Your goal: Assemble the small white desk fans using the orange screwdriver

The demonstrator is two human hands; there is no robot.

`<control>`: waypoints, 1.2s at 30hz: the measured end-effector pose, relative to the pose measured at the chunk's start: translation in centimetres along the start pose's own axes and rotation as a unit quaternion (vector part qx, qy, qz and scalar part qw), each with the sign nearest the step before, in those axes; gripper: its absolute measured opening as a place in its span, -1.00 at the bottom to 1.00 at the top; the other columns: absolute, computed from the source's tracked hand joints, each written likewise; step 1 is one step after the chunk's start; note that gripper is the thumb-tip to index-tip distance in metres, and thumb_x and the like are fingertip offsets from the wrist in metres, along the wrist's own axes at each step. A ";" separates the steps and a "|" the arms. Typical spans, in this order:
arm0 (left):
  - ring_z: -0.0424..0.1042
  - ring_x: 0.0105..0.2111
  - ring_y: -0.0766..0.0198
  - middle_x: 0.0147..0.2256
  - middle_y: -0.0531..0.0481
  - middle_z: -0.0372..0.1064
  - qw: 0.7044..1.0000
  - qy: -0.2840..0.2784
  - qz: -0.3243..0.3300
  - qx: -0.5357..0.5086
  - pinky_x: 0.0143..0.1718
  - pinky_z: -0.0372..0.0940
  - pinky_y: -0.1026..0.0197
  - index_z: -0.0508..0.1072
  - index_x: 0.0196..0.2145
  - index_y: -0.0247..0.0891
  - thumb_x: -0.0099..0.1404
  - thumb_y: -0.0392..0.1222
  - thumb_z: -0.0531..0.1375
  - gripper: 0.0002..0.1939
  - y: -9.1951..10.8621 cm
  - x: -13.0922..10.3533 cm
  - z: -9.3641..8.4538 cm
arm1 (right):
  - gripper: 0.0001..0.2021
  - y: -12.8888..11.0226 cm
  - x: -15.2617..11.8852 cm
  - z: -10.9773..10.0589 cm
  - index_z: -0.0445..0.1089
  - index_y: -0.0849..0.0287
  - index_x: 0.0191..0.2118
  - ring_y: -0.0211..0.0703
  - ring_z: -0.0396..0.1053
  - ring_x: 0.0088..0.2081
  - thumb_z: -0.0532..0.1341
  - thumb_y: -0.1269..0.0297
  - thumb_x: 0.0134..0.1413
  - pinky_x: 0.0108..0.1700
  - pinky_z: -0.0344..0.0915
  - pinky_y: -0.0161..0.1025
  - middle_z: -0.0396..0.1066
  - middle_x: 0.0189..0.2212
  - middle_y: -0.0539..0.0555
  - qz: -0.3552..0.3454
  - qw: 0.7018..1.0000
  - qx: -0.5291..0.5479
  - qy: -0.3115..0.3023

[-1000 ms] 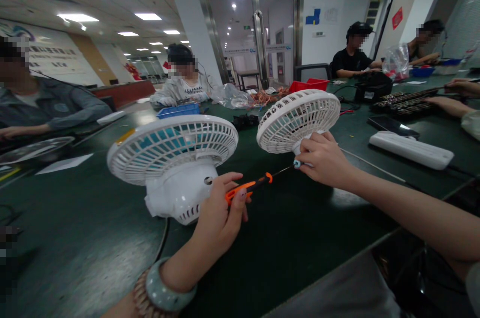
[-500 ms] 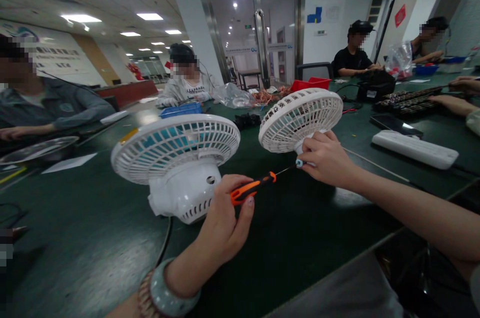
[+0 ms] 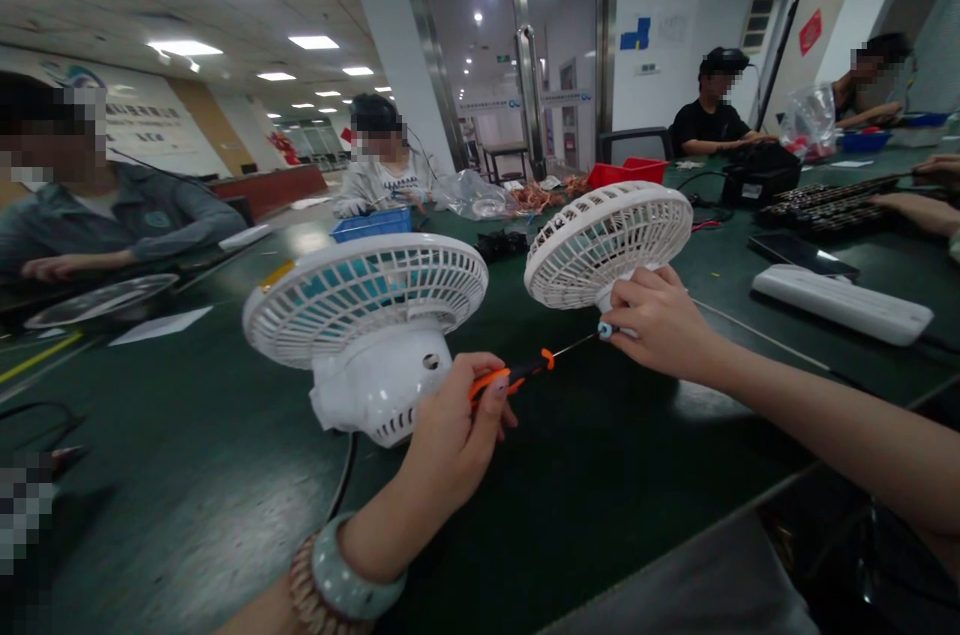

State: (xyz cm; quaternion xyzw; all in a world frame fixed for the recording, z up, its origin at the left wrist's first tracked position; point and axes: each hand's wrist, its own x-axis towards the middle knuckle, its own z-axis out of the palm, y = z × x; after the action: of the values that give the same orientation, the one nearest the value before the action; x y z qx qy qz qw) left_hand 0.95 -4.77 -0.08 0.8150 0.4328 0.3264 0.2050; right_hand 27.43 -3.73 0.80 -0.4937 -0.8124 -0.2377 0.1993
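Observation:
My left hand (image 3: 454, 430) is closed around the orange and black handle of a screwdriver (image 3: 534, 365). Its thin shaft points right, the tip reaching a small light-blue piece (image 3: 604, 329) by my right fingertips. My right hand (image 3: 660, 323) grips a white fan (image 3: 607, 250) low at its neck, behind the round grille. I cannot make out the exact contact at the tip. Just left of the screwdriver stands a second white fan (image 3: 375, 375), with teal blades behind its grille and a dark cable at its base. My left hand partly covers its housing.
A white power strip (image 3: 840, 303) and a phone (image 3: 802, 255) lie to the right. Farther back are a red bin (image 3: 630, 172), a blue tray (image 3: 371, 223) and clear plastic bags (image 3: 476, 195). Several people sit around the green table (image 3: 187, 475).
The screwdriver handle has turned in my left hand, and my fingers have shifted on it. The whole view has slid slightly; the right hand keeps its hold on the fan.

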 end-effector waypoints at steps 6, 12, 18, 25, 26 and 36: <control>0.30 -0.11 0.18 -0.11 -0.13 0.23 0.981 0.106 0.139 0.078 -0.14 0.28 0.07 0.15 -0.11 -0.23 0.14 -0.22 0.11 -0.65 0.8 0.1 0.1 | -0.82 0.0 0.0 0.1 0.46 0.12 -0.43 -0.10 0.09 -0.27 0.18 0.16 -0.05 -0.25 -0.15 -0.16 0.31 -0.40 0.07 -0.001 1.000 0.003 0.005; 0.33 -0.26 0.27 -0.24 -0.06 0.26 0.974 0.126 0.140 0.123 -0.24 0.30 0.16 0.17 -0.11 -0.23 0.16 -0.24 0.11 -0.68 0.3 0.3 0.3 | -0.78 -0.1 -0.1 0.1 0.46 0.13 -0.44 -0.12 0.10 -0.28 0.17 0.11 -0.02 -0.25 -0.15 -0.16 0.32 -0.41 0.07 -0.002 1.000 0.010 0.010; 0.39 -0.35 0.28 -0.33 -0.01 0.34 0.980 0.084 0.104 0.147 -0.36 0.30 0.23 0.25 -0.17 -0.23 0.21 -0.13 0.07 -0.77 0.9 -0.1 0.1 | -0.75 -0.2 -0.1 0.0 0.46 0.13 -0.44 -0.12 0.10 -0.28 0.13 0.11 0.01 -0.25 -0.15 -0.15 0.31 -0.42 0.07 0.000 1.000 0.009 0.013; 0.41 -0.42 0.30 -0.36 0.00 0.39 0.980 0.013 0.086 0.178 -0.39 0.30 0.23 0.30 -0.21 -0.23 0.24 -0.09 0.03 -0.78 2.0 -0.1 -0.2 | -0.76 -0.2 0.0 -0.1 0.47 0.14 -0.43 -0.09 0.12 -0.27 0.13 0.13 0.01 -0.26 -0.14 -0.15 0.33 -0.41 0.10 0.002 1.000 0.006 0.005; 0.41 -0.40 0.29 -0.35 0.00 0.40 0.979 0.012 0.085 0.182 -0.37 0.31 0.22 0.30 -0.21 -0.23 0.23 -0.08 0.03 -0.77 2.0 0.0 -0.3 | -0.76 -0.2 0.0 -0.1 0.47 0.14 -0.42 -0.09 0.12 -0.27 0.13 0.13 0.01 -0.26 -0.13 -0.15 0.33 -0.40 0.10 0.003 1.000 0.007 0.005; 0.40 -0.24 0.25 -0.19 -0.08 0.38 0.957 -0.093 0.059 0.269 -0.24 0.31 0.20 0.25 -0.05 -0.22 0.29 -0.06 -0.05 -0.66 1.9 -1.0 0.1 | -0.75 -0.3 0.1 -0.1 0.48 0.13 -0.42 -0.08 0.14 -0.25 0.12 0.12 0.02 -0.25 -0.11 -0.14 0.35 -0.38 0.09 0.013 1.000 0.007 -0.005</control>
State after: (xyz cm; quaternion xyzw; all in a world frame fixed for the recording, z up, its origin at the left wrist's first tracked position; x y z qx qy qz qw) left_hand 1.74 -6.60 0.65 0.8909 0.4346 0.1321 -0.0023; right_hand 27.18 -3.87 0.88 -0.5040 -0.8084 -0.2269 0.2023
